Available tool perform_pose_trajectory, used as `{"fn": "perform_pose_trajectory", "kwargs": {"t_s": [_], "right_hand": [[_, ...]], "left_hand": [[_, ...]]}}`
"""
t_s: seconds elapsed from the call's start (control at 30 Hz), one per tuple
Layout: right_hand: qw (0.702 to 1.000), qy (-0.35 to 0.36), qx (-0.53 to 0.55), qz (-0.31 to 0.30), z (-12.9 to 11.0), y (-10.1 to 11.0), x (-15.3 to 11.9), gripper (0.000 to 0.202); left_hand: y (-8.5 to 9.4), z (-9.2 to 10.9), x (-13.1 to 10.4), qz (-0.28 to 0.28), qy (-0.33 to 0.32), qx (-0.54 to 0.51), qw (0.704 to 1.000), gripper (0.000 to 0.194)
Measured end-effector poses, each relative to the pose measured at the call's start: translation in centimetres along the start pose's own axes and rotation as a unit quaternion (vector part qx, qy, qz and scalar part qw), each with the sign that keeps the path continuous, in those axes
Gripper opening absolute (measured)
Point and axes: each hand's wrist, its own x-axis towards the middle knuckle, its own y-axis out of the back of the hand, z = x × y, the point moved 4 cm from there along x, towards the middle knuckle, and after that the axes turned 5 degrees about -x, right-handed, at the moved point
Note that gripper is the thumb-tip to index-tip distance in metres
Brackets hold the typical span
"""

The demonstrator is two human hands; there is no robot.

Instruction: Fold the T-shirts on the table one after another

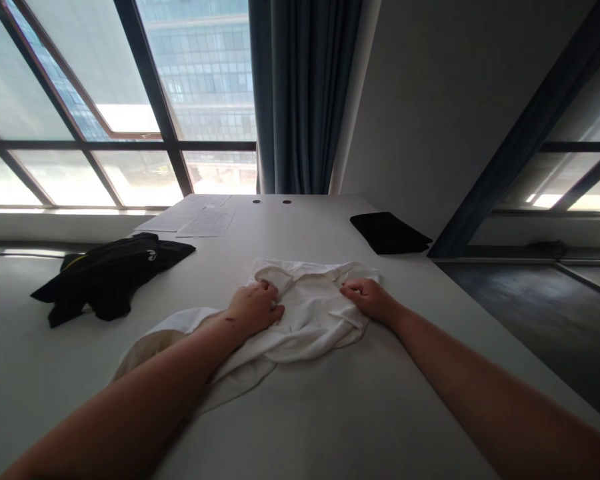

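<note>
Head view: both hands (254, 308) (373, 300) grip white cloth (313, 310) (rumpled).

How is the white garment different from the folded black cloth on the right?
The white garment is pale, while the folded black cloth is very dark. The white garment is rumpled and spread out; the folded black cloth makes a neat, flat bundle. The left hand and right hand grip the white garment, but neither touches the folded black cloth. Both rest on the same table.
</note>
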Motion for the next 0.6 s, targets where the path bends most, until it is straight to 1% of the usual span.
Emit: {"fn": "perform_pose_trajectory", "kwargs": {"t_s": [0.07, 0.13, 0.2, 0.23, 0.33, 0.37, 0.4, 0.47, 0.53, 0.6], "right_hand": [[1.000, -0.022, 0.008, -0.002, 0.6, 0.0, 0.1, 0.058], [0.999, -0.037, 0.016, -0.009, 1.1, -0.1, 0.1, 0.062], [0.998, -0.049, 0.021, -0.013, 1.4, -0.1, 0.1, 0.065], [0.998, -0.055, 0.024, -0.013, 1.6, -0.1, 0.0, 0.066], [0.997, -0.076, 0.031, -0.009, 1.8, -0.1, -0.1, 0.068], [0.996, -0.081, 0.032, -0.006, 1.9, 0.0, -0.1, 0.068], [0.996, -0.085, 0.033, -0.003, 1.9, 0.0, -0.1, 0.068], [0.996, -0.085, 0.031, 0.004, 1.9, 0.2, -0.1, 0.066], [0.996, -0.080, 0.026, 0.013, 1.8, 0.3, -0.1, 0.064], [0.997, -0.075, 0.020, 0.019, 1.6, 0.5, -0.1, 0.062]], "left_hand": [[0.2, -0.7, 0.1, -0.015, 0.044, 0.012, 0.999, 0.033], [0.8, -1.6, 0.2, -0.020, 0.071, 0.021, 0.997, 0.029], [1.8, -2.8, 0.3, -0.008, 0.097, 0.031, 0.995, 0.027], [2.4, -3.6, 0.3, 0.008, 0.115, 0.040, 0.992, 0.027], [4.4, -6.6, 0.1, 0.059, 0.192, 0.074, 0.977, 0.029], [4.9, -7.9, 0.1, 0.062, 0.222, 0.081, 0.970, 0.029], [5.1, -9.3, 0.1, 0.051, 0.252, 0.082, 0.963, 0.029], [5.0, -12.1, 0.1, 0.009, 0.311, 0.071, 0.948, 0.028], [4.4, -14.7, 0.2, -0.029, 0.353, 0.054, 0.934, 0.028], [3.8, -16.3, 0.4, -0.028, 0.354, 0.029, 0.935, 0.027]]}}
